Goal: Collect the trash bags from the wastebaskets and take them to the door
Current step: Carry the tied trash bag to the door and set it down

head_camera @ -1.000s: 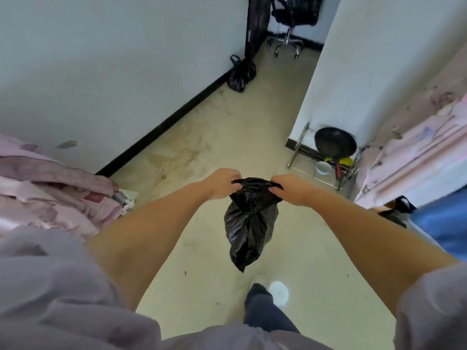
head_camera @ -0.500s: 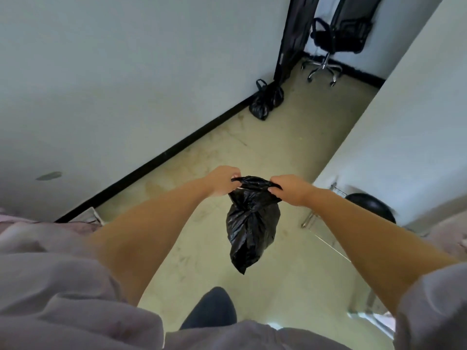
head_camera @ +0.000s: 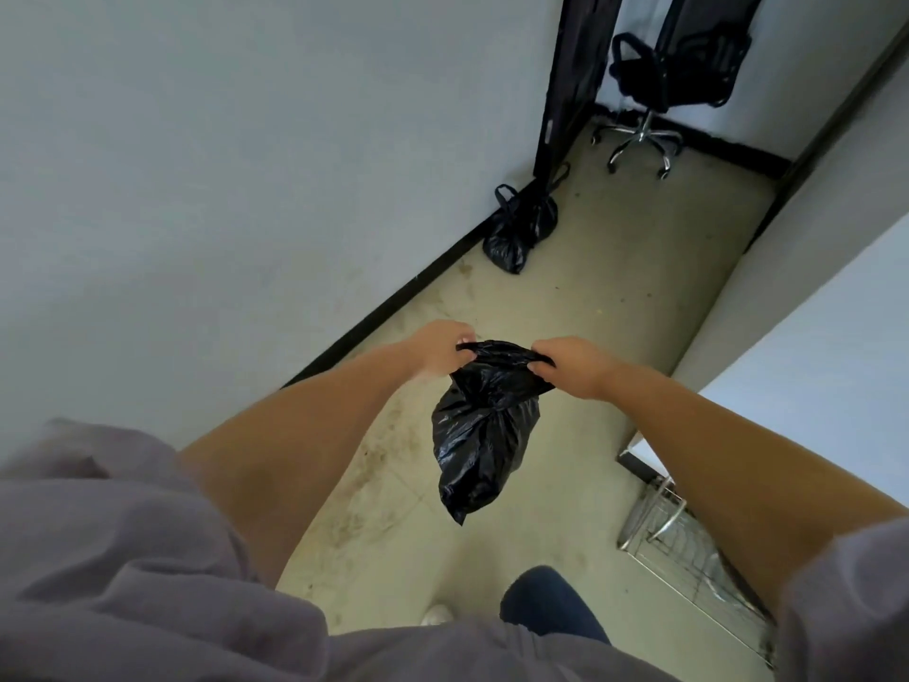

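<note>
A small black trash bag (head_camera: 479, 435) hangs in front of me above the floor. My left hand (head_camera: 440, 349) grips its top edge on the left and my right hand (head_camera: 573, 364) grips the top edge on the right. Farther down the corridor, a second black trash bag (head_camera: 519, 228) with tied handles sits on the floor against the left wall, beside a black door frame (head_camera: 565, 86).
White walls line a narrow corridor with a beige floor (head_camera: 615, 297). A black office chair (head_camera: 659, 86) stands beyond the door frame. A metal wire rack (head_camera: 688, 543) sits on the floor at the lower right. My leg (head_camera: 551, 607) shows below.
I have walked forward along the corridor: the bag on the floor and the chair are closer, the bedding and the pan have left view. Both hands keep their grip on the hanging bag.
</note>
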Action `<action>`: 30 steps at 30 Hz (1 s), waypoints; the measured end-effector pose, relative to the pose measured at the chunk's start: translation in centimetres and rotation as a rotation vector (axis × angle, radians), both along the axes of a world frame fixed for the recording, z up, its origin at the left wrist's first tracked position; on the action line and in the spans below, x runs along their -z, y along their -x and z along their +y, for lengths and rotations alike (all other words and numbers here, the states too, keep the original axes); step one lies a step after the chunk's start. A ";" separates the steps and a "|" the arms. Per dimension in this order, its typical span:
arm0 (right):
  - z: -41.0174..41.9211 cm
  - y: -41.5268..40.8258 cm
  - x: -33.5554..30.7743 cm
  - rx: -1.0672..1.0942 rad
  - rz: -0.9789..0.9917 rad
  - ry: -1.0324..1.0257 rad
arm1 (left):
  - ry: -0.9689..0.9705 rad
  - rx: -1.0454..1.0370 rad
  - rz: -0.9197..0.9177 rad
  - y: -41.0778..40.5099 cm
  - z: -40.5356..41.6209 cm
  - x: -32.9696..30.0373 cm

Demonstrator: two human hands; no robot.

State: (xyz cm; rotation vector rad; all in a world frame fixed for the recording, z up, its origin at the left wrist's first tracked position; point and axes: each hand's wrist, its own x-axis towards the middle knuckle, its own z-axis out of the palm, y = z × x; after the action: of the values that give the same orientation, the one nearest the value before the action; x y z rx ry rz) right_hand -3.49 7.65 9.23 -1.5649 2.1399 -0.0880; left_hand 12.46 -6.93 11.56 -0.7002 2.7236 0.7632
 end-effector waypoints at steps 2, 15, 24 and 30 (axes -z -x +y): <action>-2.7 3.7 0.3 -0.009 -0.002 -0.014 | -0.013 -0.017 -0.014 3.4 -2.4 0.2; -18.0 27.6 0.8 -0.106 -0.050 -0.122 | -0.088 -0.200 -0.008 25.5 -15.0 2.9; -31.5 39.4 3.3 -0.088 -0.121 -0.133 | -0.118 -0.235 -0.062 37.5 -28.2 6.9; -40.8 46.0 4.7 -0.029 -0.228 -0.136 | -0.084 -0.283 -0.042 44.1 -37.0 7.7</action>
State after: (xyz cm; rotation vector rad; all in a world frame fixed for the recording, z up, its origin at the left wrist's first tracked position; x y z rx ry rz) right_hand -49.45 -33.18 4.57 -1.4347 1.9059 -0.1037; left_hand -31.67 -43.95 3.82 -1.0836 2.5682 0.9049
